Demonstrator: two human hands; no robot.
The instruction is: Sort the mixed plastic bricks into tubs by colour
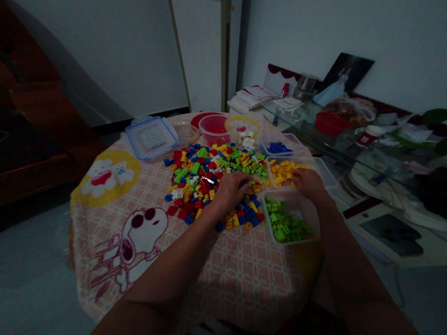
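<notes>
A mixed heap of toy building bricks [195, 167] in several colours lies on the cloth-covered table. My left hand [230, 189] rests over the right part of the heap, its fingers curled together near some yellow bricks; whatever they pinch is hidden. At the right edge of a clear box of yellow bricks [283, 171] is my right hand [308, 183], fingers bent down over the bricks and closed. Nothing I can name shows between them. Nearer to me stands a clear box of green bricks [286, 222]; farther back, a box holds blue bricks [277, 147].
White bricks [247, 138] lie behind the heap, beside a red-tinted round tub [214, 130]. A blue-rimmed lid [151, 138] is at the back left. To the right, a cluttered glass table [302, 120] carries papers, a red bowl [332, 123] and a cup [368, 135].
</notes>
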